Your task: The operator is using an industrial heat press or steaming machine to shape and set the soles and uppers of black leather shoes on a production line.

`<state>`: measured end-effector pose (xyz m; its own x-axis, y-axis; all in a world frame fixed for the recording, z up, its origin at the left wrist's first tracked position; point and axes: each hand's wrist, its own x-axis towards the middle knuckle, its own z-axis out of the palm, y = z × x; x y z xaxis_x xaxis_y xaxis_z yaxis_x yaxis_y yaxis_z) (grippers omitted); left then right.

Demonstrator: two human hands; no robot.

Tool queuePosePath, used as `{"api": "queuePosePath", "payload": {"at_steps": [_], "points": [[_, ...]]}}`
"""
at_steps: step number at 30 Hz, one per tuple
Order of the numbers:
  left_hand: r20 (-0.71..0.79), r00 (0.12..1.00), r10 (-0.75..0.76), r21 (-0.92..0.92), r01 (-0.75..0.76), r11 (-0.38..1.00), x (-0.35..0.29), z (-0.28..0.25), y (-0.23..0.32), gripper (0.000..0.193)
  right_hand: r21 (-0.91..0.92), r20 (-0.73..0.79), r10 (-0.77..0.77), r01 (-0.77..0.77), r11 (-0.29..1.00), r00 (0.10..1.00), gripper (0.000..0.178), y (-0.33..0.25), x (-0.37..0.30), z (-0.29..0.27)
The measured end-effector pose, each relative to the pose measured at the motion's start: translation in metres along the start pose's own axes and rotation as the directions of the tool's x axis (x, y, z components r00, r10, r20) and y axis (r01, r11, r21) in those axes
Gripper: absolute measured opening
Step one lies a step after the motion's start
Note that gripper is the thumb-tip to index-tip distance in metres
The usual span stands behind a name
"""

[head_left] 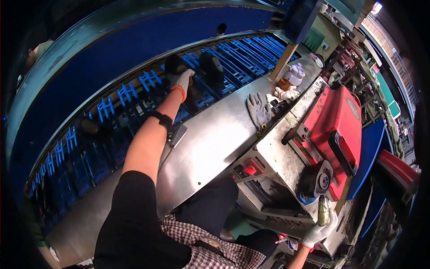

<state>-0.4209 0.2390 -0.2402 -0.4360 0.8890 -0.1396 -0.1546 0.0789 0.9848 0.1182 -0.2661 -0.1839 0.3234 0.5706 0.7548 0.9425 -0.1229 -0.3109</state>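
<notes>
My left hand (182, 80), in a white glove with an orange cuff, reaches far over a blue slatted rack. Its fingers are closed at a dark rounded piece (175, 65); its exact kind is too dark to tell. A similar black piece (211, 68) stands just to the right. At the lower right, my gloved right hand (321, 231) is closed around a shiny greenish, handle-like cylinder (323, 211). This cylinder sits just below a round black part (321, 179) on a red machine (333, 130). Whether it is fixed to the machine cannot be seen.
A bare metal ledge (210, 139) runs between me and the blue rack (127, 96). Grey gloves (258, 110) lie on it, near a whitish bundle (286, 93) and a lilac container (294, 74). A red knob (250, 170) sits on the machine's base. A wooden post (283, 62) stands behind.
</notes>
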Motion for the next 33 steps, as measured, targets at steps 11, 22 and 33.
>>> {"api": "queuePosePath", "payload": {"at_steps": [11, 22, 33], "points": [[0.138, 0.99, 0.029, 0.229, -0.061, 0.971, -0.016, -0.022, -0.034, 0.106, -0.011, 0.006, 0.039, -0.039, 0.999, 0.999, 0.034, -0.002, -0.001, 0.002], [-0.428, 0.466, 0.774, 0.904, 0.216, 0.37, -0.14, -0.242, 0.036, 0.092, -0.155, -0.039, -0.078, 0.071, 0.985, 0.996, 0.031, 0.044, -0.006, 0.0], [-0.859, 0.51, -0.039, -0.087, -0.071, 0.994, -0.068, -0.421, -0.012, 0.108, -0.079, -0.06, -0.048, 0.044, 0.996, 0.997, 0.036, 0.031, -0.007, 0.013]]}}
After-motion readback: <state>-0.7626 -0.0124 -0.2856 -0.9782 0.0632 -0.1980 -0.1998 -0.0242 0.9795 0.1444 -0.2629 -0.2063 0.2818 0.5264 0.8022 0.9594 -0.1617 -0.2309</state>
